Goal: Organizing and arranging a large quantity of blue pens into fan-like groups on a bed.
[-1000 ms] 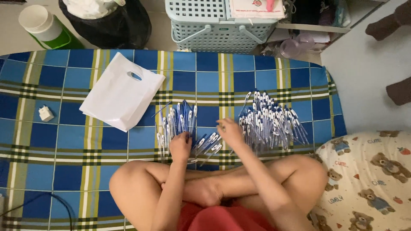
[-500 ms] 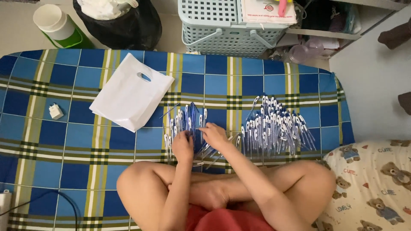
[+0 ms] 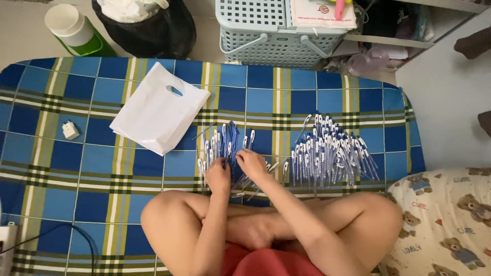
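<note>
While both hands work in the smaller bunch of blue-and-white pens [image 3: 225,148] straight ahead of the crossed legs, a larger heap of the same pens [image 3: 330,151] lies well apart to the right on the bed's blue, yellow and green checked cover [image 3: 102,174]. The left hand [image 3: 218,176] rests on the near end of the small bunch with its fingers curled down over the pens; whether it actually pinches any of them cannot be told from above. The right hand [image 3: 251,162] lies just beside it, fingers bent and spread lightly over a few loose pens that fan out toward the knees; it looks partly closed, touching rather than gripping.

Judging by how things lie, the work looks like sorting or gathering pens, and it seems only partly done: the right heap is far the bigger and roughly lined up, the pens under the hands are looser and some lie askew. A flat white plastic bag [image 3: 159,113] with a cut-out handle lies to the left of the small bunch, apparently empty and untouched. Further left on the cover sits a small white plug adapter [image 3: 70,130]. Beyond the bed stand a pale blue lattice basket [image 3: 266,36], a black bin [image 3: 148,28] and a green-and-white container [image 3: 71,25].
</note>
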